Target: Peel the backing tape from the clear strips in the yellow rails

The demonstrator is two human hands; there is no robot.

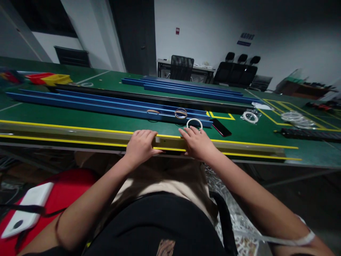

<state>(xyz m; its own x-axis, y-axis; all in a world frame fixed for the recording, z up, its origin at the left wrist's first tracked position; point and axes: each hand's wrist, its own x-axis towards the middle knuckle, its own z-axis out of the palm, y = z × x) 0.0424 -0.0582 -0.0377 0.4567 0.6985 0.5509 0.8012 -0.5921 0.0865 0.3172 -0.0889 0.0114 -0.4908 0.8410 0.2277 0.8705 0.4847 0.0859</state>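
Observation:
My left hand [140,145] grips a long yellow-edged channel strip [80,135] that lies along the front edge of the green table [39,113]; its fingers curl over the top and the thumb sits under the front lip. My right hand [197,142] rests on the same strip a little to the right, fingers stretched flat over it and pointing at a white tape ring [194,123] just beyond the fingertips.
Long blue rails [106,105] and a black rail [160,97] lie across the table. Other tape rings [181,113], a dark phone [221,127], bagged white rings [250,116], red and yellow bins [50,78] sit around. Office chairs stand at the back; a white device on red [26,209] is at lower left.

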